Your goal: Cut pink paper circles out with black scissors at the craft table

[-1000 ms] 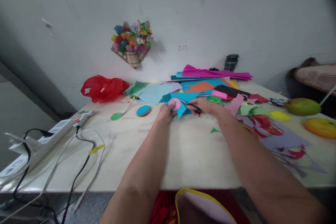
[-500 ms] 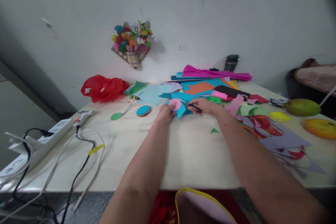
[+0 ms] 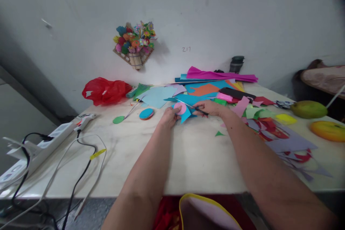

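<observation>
My left hand [image 3: 170, 115] pinches a pink paper circle [image 3: 180, 108] laid over a piece of blue paper [image 3: 185, 116]. The thumb rests on the pink circle. My right hand [image 3: 208, 107] is closed on scissors [image 3: 201, 111] with dark handles, whose blades point left along the blue paper's upper edge. Left of my hands lies a small stack of paper circles [image 3: 147, 113], blue on top. Farther left is a green paper circle [image 3: 118, 119]. A small green scrap [image 3: 219, 133] sits below my right hand.
Coloured paper sheets [image 3: 157, 95] lie behind my hands, with a black phone [image 3: 237, 94] and paper scraps [image 3: 277, 134] to the right. Mangoes [image 3: 308, 109] stand at the right edge. A red plastic bag [image 3: 106, 91] and a power strip [image 3: 40, 152] with cables are on the left.
The scissors' blades have closed more, their handles now lying nearly in line. My left hand keeps its pinch on the pink circle and blue paper. The view has shifted slightly.
</observation>
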`<state>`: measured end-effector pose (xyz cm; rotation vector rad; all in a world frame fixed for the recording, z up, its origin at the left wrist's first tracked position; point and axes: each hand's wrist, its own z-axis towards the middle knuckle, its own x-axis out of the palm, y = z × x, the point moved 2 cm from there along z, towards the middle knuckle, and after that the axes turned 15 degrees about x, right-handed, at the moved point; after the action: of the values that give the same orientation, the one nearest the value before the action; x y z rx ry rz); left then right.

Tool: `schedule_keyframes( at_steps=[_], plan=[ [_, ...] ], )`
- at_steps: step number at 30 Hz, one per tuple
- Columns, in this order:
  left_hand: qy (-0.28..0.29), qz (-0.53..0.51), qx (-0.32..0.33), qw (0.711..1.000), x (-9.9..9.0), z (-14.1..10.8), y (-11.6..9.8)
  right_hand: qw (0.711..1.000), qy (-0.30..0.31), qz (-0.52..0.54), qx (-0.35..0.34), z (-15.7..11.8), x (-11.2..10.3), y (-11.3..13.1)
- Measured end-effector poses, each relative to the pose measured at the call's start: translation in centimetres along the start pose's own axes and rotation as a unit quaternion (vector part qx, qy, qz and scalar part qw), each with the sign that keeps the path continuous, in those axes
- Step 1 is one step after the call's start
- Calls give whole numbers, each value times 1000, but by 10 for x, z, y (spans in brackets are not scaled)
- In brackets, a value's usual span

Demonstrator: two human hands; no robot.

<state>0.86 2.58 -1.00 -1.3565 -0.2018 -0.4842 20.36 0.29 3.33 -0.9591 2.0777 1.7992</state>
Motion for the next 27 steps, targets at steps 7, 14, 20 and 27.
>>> schedule_keyframes(
  at_steps=[7, 14, 20, 27],
  plan=[
    [34, 4, 2, 999, 3, -2, 1, 1000, -10, 4, -5, 3, 2, 0],
    [57, 6, -2, 998, 2, -1, 4, 999, -20, 30, -14, 0, 1, 0],
    [56, 15, -7, 998, 1, -1, 4, 999, -26, 32, 6, 1, -2, -4],
    [53, -14, -5, 998, 3, -4, -1, 996, -5, 88, -5, -7, 2, 4]
  ],
)
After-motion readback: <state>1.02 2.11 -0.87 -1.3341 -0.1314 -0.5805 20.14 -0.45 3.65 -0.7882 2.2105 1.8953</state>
